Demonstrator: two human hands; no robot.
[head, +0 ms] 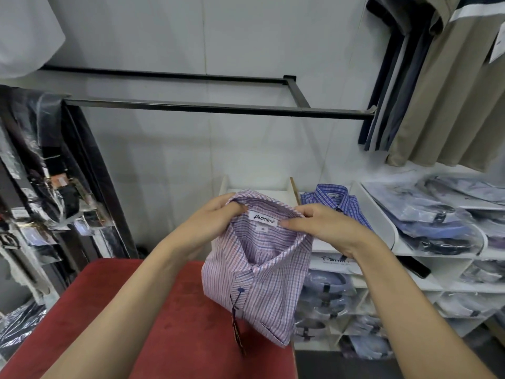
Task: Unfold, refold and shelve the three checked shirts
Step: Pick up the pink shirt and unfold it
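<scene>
Both arms reach forward. Left hand (211, 218) and right hand (318, 224) pinch collar of folded pink checked shirt (262, 285), held above red table (109, 324).

Even indoor light, warped soft edges

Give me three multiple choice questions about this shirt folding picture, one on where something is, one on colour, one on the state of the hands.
1. Where does the blue checked shirt lie?
A. on the white shelf
B. on the red table
C. on the black rail

2. What colour is the table top?
A. green
B. red
C. white

3. How is the pink checked shirt held?
A. by no hand
B. by one hand
C. by both hands

Answers: 1 A, it rests on the shelf behind the hands. 2 B, the surface is red. 3 C, left hand and right hand pinch the collar.
</scene>
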